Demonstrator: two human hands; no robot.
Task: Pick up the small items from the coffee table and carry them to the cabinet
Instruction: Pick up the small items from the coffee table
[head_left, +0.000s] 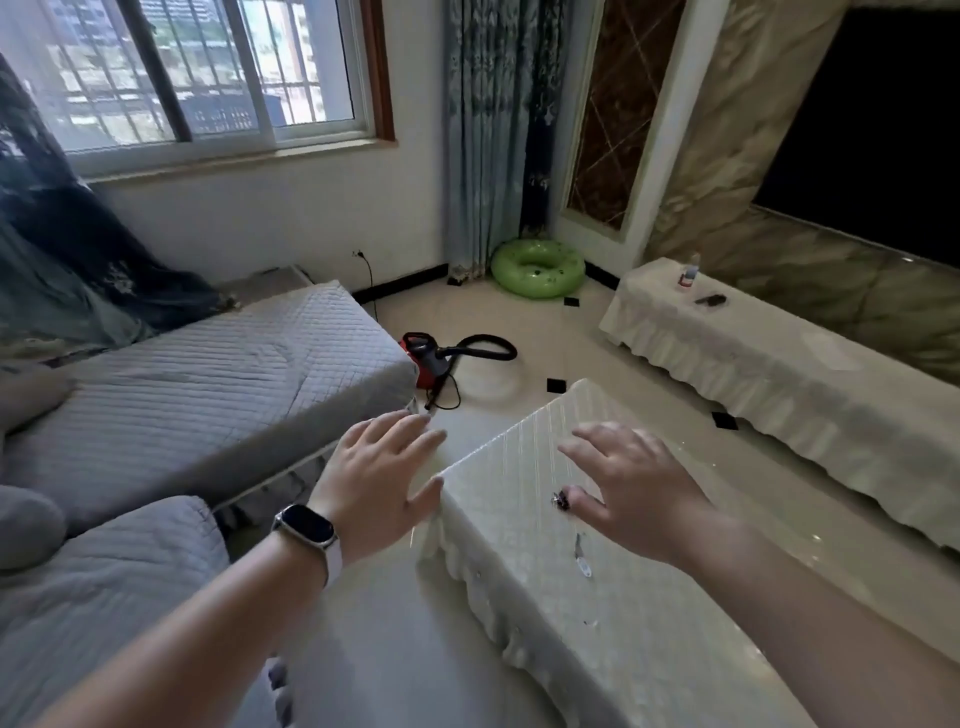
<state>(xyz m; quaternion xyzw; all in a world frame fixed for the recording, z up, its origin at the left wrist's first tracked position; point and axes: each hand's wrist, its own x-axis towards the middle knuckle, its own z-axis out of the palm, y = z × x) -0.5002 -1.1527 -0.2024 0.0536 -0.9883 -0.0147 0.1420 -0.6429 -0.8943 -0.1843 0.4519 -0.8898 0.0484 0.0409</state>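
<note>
On the bench (519, 519), which is covered with a pale lace-like cloth, I see two small items that I must collect. The first is a small dark thing (561, 501), perhaps a hair clip, but it is too small for me to be sure. It lies in the middle part of the top, touching or almost touching my right thumb. The second is a slim metal piece (581, 552), maybe a nail clipper, lying a little nearer to me. I judge that both are very light and stiff, not fragile, and the metal one is probably smooth and a bit slippery. Because they lie flat on soft cloth, I think a pinch with thumb and first finger from the two long sides is the best hold, with care not to catch the cloth together with the item. My right hand (628, 483) hovers over the bench with all fingers spread wide, holding nothing. My left hand (379, 467) is also fully open and empty, and it hangs over the left edge of the bench; I cannot tell if the thumb touches the corner. The cabinet (779, 374), covered with a similar cloth, stands far right, well apart.
</note>
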